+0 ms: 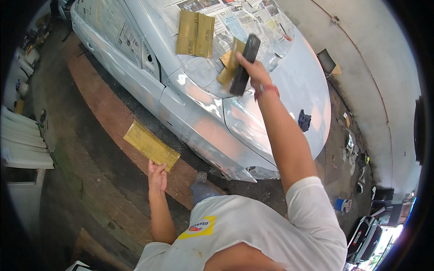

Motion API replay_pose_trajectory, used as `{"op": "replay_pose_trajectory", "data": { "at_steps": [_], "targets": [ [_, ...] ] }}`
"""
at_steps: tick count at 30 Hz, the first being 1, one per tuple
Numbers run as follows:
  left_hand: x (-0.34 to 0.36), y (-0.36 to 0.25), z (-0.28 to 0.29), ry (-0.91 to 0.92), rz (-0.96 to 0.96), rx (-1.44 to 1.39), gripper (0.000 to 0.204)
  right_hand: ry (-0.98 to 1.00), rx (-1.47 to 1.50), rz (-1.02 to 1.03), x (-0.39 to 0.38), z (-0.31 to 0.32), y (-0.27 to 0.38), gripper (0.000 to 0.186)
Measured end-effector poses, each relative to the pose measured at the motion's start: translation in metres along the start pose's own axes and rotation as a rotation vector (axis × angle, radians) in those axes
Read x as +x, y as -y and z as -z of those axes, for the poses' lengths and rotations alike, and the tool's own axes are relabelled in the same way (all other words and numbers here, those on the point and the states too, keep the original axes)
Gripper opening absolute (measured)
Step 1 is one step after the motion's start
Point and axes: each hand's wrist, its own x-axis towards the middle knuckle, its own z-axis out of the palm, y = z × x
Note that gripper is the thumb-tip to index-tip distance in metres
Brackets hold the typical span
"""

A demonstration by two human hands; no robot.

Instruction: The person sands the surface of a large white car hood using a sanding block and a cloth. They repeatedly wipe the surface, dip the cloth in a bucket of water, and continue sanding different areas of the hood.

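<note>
My left hand [158, 176] grips the lower end of a long yellow sandpaper sheet [147, 141], held out beside the car's lower side. My right hand [253, 72] is closed on a long black sanding block [240, 82] above the newspaper-masked windscreen [244, 22]; yellow paper [230, 72], slightly blurred, lies along the block's left side, and I cannot tell whether it is attached. A folded yellow sandpaper sheet [194, 34] rests on the newspaper, left of my right hand. A dark crumpled cloth [304, 119] sits on the bonnet, right of my forearm.
The pale car body [199, 126], with pinkish patches, spans the upper middle. Patterned red and dark floor mats [104, 104] run alongside it. A pale wall [361, 54] curves down the right, with scattered debris [350, 144] and a blue bucket [341, 204] below. White panels [22, 135] stand at left.
</note>
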Motion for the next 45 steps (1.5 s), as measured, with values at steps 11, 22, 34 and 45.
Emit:
{"op": "replay_pose_trajectory", "data": {
  "at_steps": [11,22,34,45],
  "targets": [
    [0.011,0.047,-0.120,0.344,-0.142,0.390,0.082,-0.046,-0.163,0.133,-0.167,-0.010,-0.005,0.090],
    [-0.092,0.197,-0.299,1.059,0.369,0.612,0.077,-0.520,-0.304,0.235,-0.351,0.159,-0.083,0.064],
    [-0.296,0.395,-0.357,1.528,0.464,0.926,0.079,-1.023,-0.252,0.047,-0.587,0.335,-0.191,0.053],
    [-0.388,0.467,-0.417,1.778,0.514,1.123,0.081,-1.021,-0.239,-0.003,-0.674,0.441,-0.229,0.063]
  ]
}}
